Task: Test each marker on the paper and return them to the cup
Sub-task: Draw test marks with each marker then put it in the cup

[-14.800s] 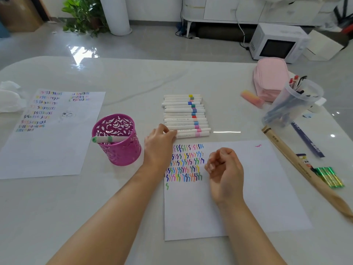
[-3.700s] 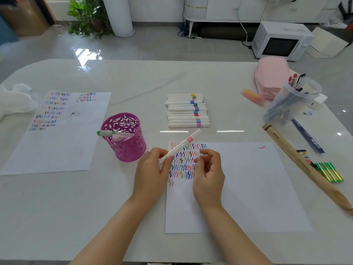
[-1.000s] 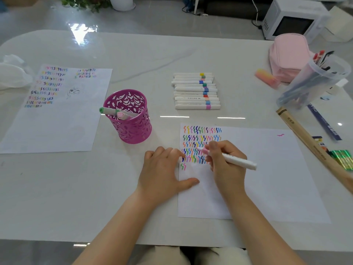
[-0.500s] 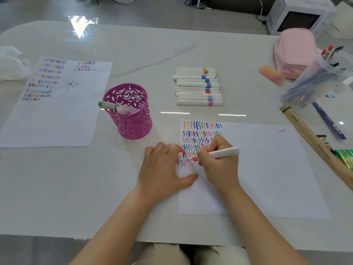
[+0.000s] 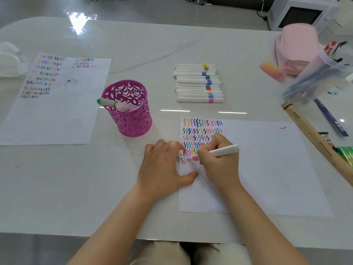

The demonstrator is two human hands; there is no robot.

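My right hand (image 5: 219, 165) grips a white marker (image 5: 223, 151) with a pink tip. The tip touches the white paper (image 5: 267, 169) beside a green squiggle, below several rows of coloured squiggles. My left hand (image 5: 162, 169) lies flat at the paper's left edge, its thumb pressing on the sheet. The magenta cut-out cup (image 5: 131, 119) stands to the left of the paper with two capped markers (image 5: 112, 104) leaning in it. A row of several white markers (image 5: 196, 83) lies behind the paper.
A second scribbled sheet (image 5: 57, 111) lies at the left. At the right are a pink pouch (image 5: 294, 44), a tilted clear container of pens (image 5: 321, 73), a pink eraser (image 5: 272, 70), a long wooden box (image 5: 313, 138) and green packets (image 5: 345, 152). A microwave (image 5: 298, 14) sits on the floor.
The marker tip has moved slightly along the bottom row of squiggles. My left hand stays on the paper's edge. The view has tilted a little further down.
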